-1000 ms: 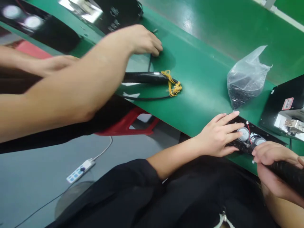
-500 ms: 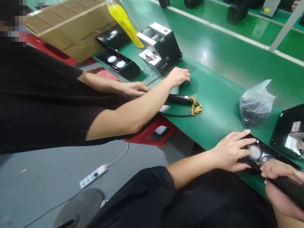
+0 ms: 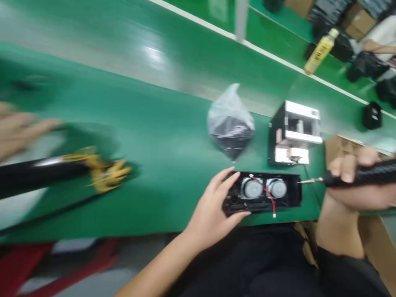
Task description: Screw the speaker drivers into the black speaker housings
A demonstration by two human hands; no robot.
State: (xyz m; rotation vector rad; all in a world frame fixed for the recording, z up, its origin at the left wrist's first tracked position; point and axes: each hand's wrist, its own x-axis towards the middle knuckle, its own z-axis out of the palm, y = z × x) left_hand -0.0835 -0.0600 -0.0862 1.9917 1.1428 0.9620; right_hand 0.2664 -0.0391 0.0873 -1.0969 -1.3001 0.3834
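A long black housing (image 3: 293,199) lies on the green table in front of me. It holds two round speakers (image 3: 253,188), and a red wire (image 3: 269,194) with white plugs runs across it. My left hand (image 3: 213,206) grips the left end of this housing, thumb on the near side and fingers on the far side. In my right hand (image 3: 355,198) is a black electric screwdriver (image 3: 379,173), held level with my fingers wrapped round it. Its thin metal bit (image 3: 311,181) points left and reaches the housing's right end; whether it sits in a screw I cannot tell.
Behind the housing stand a tied plastic bag (image 3: 230,119) of dark parts and a black-and-white machine (image 3: 295,123). A divided cardboard box (image 3: 337,144) is at right. At left are a co-worker's blurred hand (image 3: 24,128) and another black tool (image 3: 40,173) with yellow ties (image 3: 108,175).
My view has swung right, so the co-worker is mostly out of frame. The screwdriver has moved from near the speakers to the housing's right end. My left hand stays on the housing.
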